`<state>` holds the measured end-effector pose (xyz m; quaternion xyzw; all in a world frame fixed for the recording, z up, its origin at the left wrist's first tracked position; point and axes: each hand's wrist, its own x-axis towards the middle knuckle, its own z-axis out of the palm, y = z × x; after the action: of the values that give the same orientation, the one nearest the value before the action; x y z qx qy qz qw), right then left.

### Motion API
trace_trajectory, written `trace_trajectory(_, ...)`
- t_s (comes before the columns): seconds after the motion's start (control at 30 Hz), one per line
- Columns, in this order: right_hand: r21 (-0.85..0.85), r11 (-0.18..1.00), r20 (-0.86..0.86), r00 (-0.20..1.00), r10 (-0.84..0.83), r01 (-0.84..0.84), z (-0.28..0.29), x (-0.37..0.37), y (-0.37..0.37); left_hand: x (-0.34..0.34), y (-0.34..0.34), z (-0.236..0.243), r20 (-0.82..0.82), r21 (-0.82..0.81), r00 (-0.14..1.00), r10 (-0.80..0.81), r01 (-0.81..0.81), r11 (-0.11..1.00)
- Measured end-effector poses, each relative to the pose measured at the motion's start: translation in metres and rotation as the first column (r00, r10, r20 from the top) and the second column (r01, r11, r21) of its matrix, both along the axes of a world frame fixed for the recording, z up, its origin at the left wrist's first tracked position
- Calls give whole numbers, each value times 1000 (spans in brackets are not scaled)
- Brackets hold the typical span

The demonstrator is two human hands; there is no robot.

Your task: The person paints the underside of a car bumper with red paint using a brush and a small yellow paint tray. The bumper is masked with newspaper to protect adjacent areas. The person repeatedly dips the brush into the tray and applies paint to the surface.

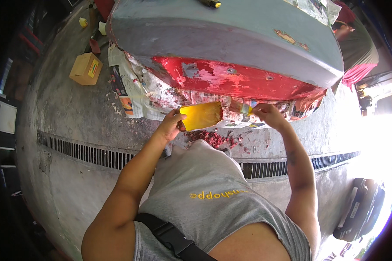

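Note:
My left hand (pixel 171 126) is closed around one end of a yellow container (pixel 200 116) that looks cut open, with a rough, dark-stained rim. Between the fingers of my right hand (pixel 269 115) is a paintbrush (pixel 239 107), its bristles pointing left toward the container's ragged end and a little apart from it. Just beyond both hands is a car body panel (pixel 222 39), grey above, with a patchy red strip (pixel 231 78) below where the paint is partly stripped. Sheets of newspaper (pixel 137 103) line its lower edge, scattered with red flakes.
Red paint scrapings (pixel 213 139) lie on the concrete floor near my feet. A drain grate (pixel 87 152) crosses behind them. At the left stands a cardboard box (pixel 86 69). Another person (pixel 359 43) is at the far right; a dark vehicle (pixel 357 209) is at the lower right.

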<state>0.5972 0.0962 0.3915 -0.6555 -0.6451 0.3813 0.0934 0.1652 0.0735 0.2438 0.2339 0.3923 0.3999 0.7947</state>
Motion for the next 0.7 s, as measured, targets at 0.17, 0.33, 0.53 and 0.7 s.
trace_trajectory(0.17, -122, 987, -296, 953, 68, -108, -40, -34, -8, 0, 4, 14, 83, 25, 996, -29, 27, 999)
trace_trajectory(0.33, 54, 991, -6, 992, 122, -122, -43, -18, -12, -7, 5, 17, 81, 51, 996, -33, 29, 998)
trace_trajectory(0.53, 59, 996, -29, 998, 62, -61, -15, -12, -13, -16, 7, 5, 88, 41, 996, 7, -11, 999)
trace_trajectory(0.7, 440, 897, -106, 990, 88, -33, -26, -68, -17, -12, 9, 16, 130, 30, 991, -4, 1, 1000)
